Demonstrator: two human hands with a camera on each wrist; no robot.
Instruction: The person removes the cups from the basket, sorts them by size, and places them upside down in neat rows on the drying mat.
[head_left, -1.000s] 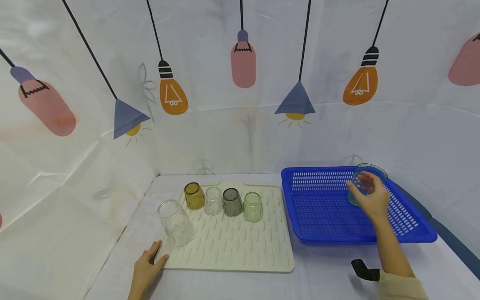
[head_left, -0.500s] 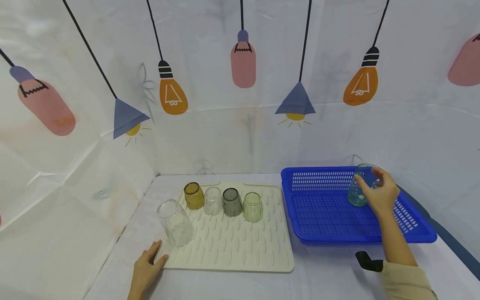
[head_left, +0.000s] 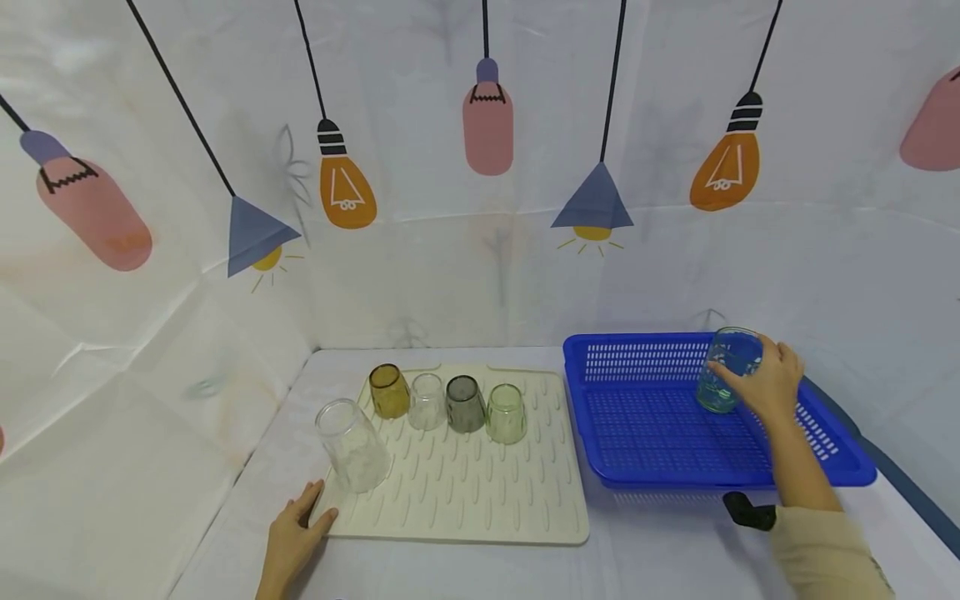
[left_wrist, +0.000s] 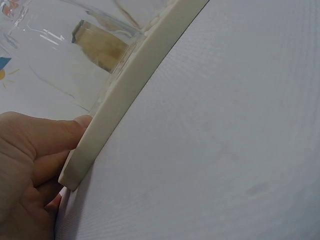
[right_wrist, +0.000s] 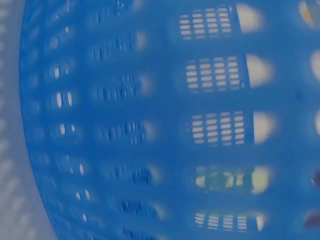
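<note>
My left hand [head_left: 294, 533] holds the near left corner of a cream ribbed drying mat [head_left: 465, 504], with thumb and fingers at its edge in the left wrist view. Beside it a tall clear glass [head_left: 356, 454] stands on the mat. In a row behind are an amber tumbler [head_left: 390, 396], a clear tumbler [head_left: 427, 404], a grey tumbler [head_left: 466, 408] and a green tumbler [head_left: 506, 418]. At the right, my right hand [head_left: 768, 383] grips a tall blue-green tinted glass [head_left: 723, 387] in the blue basket [head_left: 600, 458], thumb across its near side and fingers around the right.
The basket's slotted wall [right_wrist: 165, 100] fills the right wrist view. White cloth [head_left: 645, 558] covers the table, and a lamp-printed sheet [head_left: 435, 275] hangs behind. A black strap end [head_left: 750, 512] sticks out by the right sleeve.
The right hand has shifted right, from in front of the tinted glass to its right side. The glass leans less to the right. The left hand and mat have stayed put.
</note>
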